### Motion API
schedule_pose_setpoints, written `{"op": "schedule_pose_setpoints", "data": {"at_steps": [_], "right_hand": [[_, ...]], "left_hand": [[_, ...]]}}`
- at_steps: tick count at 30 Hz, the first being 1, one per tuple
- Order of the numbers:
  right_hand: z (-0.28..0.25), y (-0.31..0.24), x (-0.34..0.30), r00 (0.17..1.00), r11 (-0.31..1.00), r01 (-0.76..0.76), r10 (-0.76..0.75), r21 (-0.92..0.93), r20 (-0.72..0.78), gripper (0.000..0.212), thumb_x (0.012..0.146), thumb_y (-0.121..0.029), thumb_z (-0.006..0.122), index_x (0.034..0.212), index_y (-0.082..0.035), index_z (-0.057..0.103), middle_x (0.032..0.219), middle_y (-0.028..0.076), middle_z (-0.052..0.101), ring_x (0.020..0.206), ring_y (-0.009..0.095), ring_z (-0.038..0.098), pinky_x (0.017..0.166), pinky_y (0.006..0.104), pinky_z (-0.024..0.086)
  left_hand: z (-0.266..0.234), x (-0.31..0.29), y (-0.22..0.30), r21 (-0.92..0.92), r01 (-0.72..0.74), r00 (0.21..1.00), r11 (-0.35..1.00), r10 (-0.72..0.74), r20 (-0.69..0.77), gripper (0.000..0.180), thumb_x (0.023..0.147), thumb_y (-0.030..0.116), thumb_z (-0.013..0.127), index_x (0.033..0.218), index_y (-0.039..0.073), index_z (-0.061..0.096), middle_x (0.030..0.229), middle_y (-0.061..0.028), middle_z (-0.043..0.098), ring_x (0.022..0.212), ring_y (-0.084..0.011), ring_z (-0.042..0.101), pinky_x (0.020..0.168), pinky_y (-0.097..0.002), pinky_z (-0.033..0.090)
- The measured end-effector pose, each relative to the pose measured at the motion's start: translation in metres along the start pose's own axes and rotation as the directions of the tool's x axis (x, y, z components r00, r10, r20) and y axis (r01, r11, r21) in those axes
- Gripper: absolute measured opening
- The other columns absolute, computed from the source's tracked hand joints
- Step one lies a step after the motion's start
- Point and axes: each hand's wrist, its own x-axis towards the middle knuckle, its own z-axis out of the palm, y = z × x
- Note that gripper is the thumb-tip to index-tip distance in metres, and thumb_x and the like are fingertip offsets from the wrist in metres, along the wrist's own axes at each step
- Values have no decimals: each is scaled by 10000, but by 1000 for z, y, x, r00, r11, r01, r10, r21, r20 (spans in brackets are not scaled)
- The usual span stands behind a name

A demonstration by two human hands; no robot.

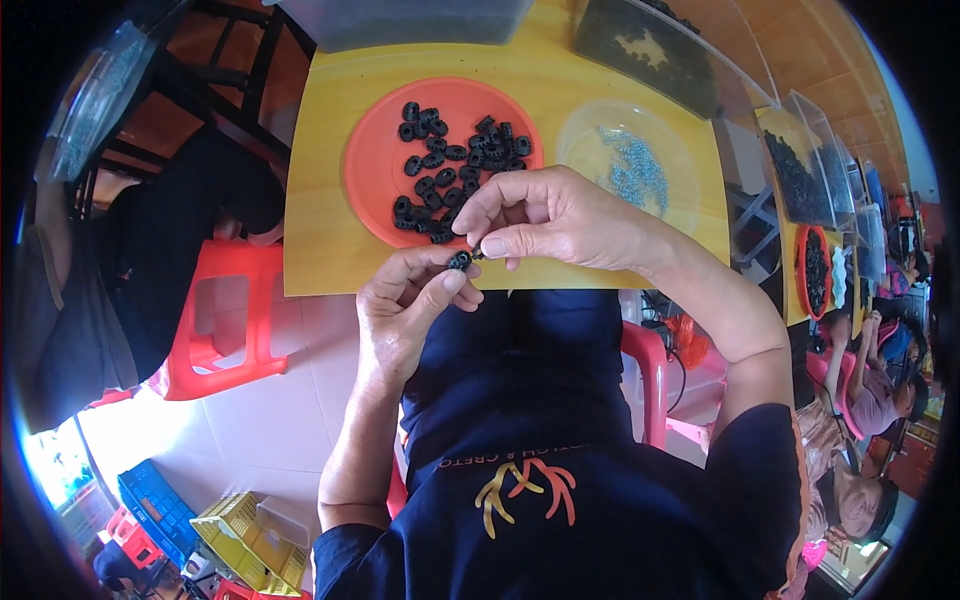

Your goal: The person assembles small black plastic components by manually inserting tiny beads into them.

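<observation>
- tiled floor (310,400) is spreading below.
- yellow surface (310,265) is standing above.
- red plate (370,150) is holding loose black pieces (446,178), probably sitting near for easy reach.
- clear dish (580,150) is holding pale-blue bits (640,170).
- left hand (405,295) is pinching one black piece (459,261) at the near edge, probably steadying it.
- right hand (565,220) is pinching a tiny dark bit (477,254) just beside, contact unclear.

The wide fisheye view looks steeply down from the head — close over the yellow table (318,230)
</observation>
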Motion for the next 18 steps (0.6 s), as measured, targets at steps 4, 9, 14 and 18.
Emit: {"op": "schedule_pose_setpoints", "data": {"at_steps": [4, 9, 14, 18], "right_hand": [[1, 6, -6, 999, 998, 52, -52, 27, 2, 197, 944, -20, 623, 1140, -25, 631, 1044, 35, 650, 923, 91, 611, 777, 250, 524], [8, 3, -11, 997, 997, 71, -72, -31, -20, 196, 950, -20, 616, 1146, -16, 618, 1048, 36, 645, 921, 82, 603, 775, 241, 508], [9, 6, -9, 998, 997, 53, -55, -59, -30, 184, 954, -37, 618, 1136, -9, 614, 985, 32, 636, 882, 76, 593, 759, 235, 499], [4, 1, -6, 991, 987, -126, 129, -97, 27, 190, 957, -135, 646, 1095, -9, 611, 878, 16, 622, 770, 69, 582, 686, 230, 490]], "left_hand": [[6, -2, -1, 28, 10, 1000, 1000, -10, 5, 197, 944, 22, 628, 1127, -49, 603, 966, -162, 705, 811, -183, 694, 749, -308, 583], [10, -4, -3, 29, 27, 1000, 999, -27, 13, 179, 951, 32, 622, 1110, -50, 613, 960, -152, 704, 801, -178, 690, 742, -305, 581], [9, -2, -7, 5, 13, 1000, 1000, -13, 11, 172, 957, 45, 620, 1099, -52, 619, 951, -140, 698, 799, -176, 686, 740, -301, 579], [4, -3, -11, 10, -21, 999, 1000, 21, 27, 173, 963, 44, 609, 1110, -48, 615, 948, -139, 693, 809, -183, 687, 726, -299, 581]]}}
